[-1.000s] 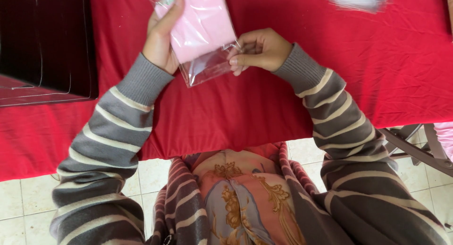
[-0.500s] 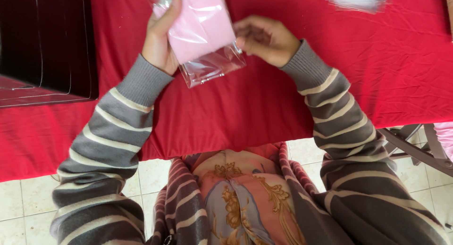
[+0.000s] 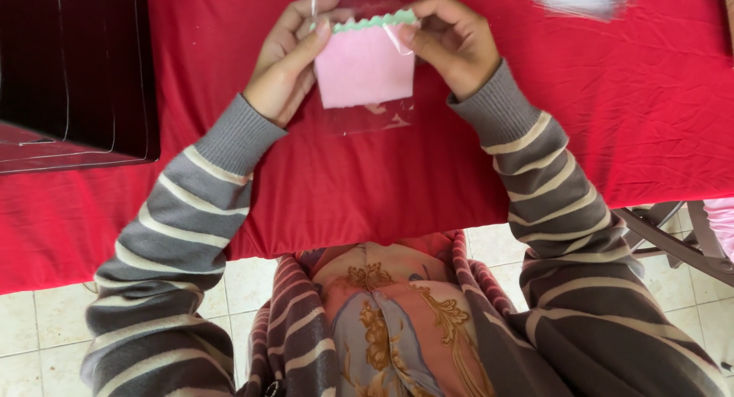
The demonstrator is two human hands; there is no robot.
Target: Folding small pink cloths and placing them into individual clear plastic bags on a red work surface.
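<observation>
Pinched at top corners between both grips — left hand (image 3: 287, 64), right hand (image 3: 451, 42) — pink cloth (image 3: 365, 67) hanging down into clear bag (image 3: 367, 116).

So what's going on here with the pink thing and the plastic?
A person in a striped grey sweater sits at a table covered with a red cloth. Both hands hold a folded pink cloth with a green zigzag edge showing at its top. The left hand grips its left side and the right hand pinches the top right corner. A clear plastic bag lies around the cloth's lower part. A dark box sits off to the left.
</observation>
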